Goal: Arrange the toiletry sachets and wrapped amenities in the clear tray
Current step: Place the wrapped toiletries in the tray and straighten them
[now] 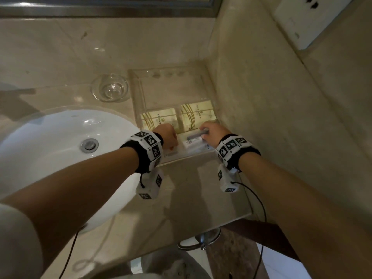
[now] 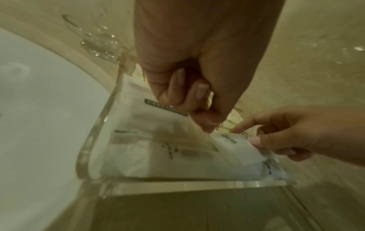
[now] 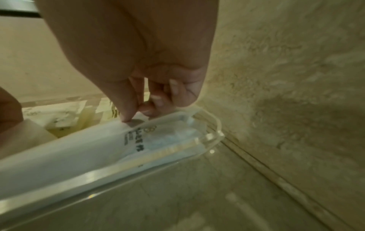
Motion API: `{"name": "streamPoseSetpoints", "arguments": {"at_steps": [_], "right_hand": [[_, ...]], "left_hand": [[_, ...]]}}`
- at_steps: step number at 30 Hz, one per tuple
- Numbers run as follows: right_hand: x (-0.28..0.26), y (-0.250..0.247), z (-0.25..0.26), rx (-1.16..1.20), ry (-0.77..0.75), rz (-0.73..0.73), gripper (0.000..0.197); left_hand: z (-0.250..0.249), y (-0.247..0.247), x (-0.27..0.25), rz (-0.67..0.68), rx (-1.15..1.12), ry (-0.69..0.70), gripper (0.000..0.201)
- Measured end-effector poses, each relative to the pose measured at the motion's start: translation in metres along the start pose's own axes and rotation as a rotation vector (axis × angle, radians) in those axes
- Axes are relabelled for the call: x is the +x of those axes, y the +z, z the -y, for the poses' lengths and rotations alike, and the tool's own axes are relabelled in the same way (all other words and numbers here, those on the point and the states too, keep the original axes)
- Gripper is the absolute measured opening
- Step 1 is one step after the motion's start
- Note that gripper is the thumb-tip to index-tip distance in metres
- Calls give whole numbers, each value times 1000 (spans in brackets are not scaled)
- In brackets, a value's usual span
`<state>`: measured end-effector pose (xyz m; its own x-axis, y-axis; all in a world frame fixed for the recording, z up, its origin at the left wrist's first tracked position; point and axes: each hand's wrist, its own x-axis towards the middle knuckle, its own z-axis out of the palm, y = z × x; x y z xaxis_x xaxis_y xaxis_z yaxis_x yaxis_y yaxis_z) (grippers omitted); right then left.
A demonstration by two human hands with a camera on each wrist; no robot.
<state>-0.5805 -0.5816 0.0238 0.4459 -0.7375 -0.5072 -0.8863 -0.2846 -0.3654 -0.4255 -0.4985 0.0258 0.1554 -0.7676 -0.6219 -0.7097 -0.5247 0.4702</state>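
Note:
The clear tray [image 1: 136, 93] sits in the counter's back right corner against the wall. Two yellow sachets [image 1: 159, 117] lie side by side in its middle compartments. White wrapped amenities [image 2: 150, 150] fill the front compartment. My left hand [image 2: 205, 120] has curled fingers and pinches the edge of the large clear-wrapped white packet there. My right hand [image 3: 138, 115] pinches the grey-striped top of a narrower white packet [image 3: 98, 148] with printed text, which stands in the tray's front right part [image 3: 215, 132]. In the head view both hands [image 1: 170, 137] [image 1: 209, 133] are over the tray's front.
A white sink basin [image 1: 60, 148] lies left of the tray, with a glass dish [image 1: 109, 90] behind it. The stone wall [image 1: 271, 117] rises just right of the tray and carries a socket plate [image 1: 302, 23]. Bare counter [image 1: 191, 188] runs in front.

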Motion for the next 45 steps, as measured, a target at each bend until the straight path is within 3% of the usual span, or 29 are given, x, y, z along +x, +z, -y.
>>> {"name": "streamPoseSetpoints", "arguments": {"at_steps": [5, 12, 19, 26, 37, 42, 45], "right_hand": [[2, -1, 0, 14, -53, -12, 35], [3, 2, 12, 4, -144, -60, 35], [4, -2, 18, -105, -85, -136, 18], [11, 1, 23, -146, -69, -201, 16], [7, 1, 20, -98, -88, -285, 18], [1, -2, 15, -119, -32, -314, 15], [-4, -2, 13, -116, -76, -296, 20]], "left_hand": [[0, -2, -1, -98, -77, 94, 8], [4, -3, -7, -174, -107, 190, 14], [8, -1, -7, -209, -168, 178, 13], [9, -1, 2, -219, -170, 78, 8], [18, -11, 0, -329, -165, 33, 4], [28, -25, -10, -441, -209, 56, 13], [35, -26, -15, -454, -71, 120, 18]]}}
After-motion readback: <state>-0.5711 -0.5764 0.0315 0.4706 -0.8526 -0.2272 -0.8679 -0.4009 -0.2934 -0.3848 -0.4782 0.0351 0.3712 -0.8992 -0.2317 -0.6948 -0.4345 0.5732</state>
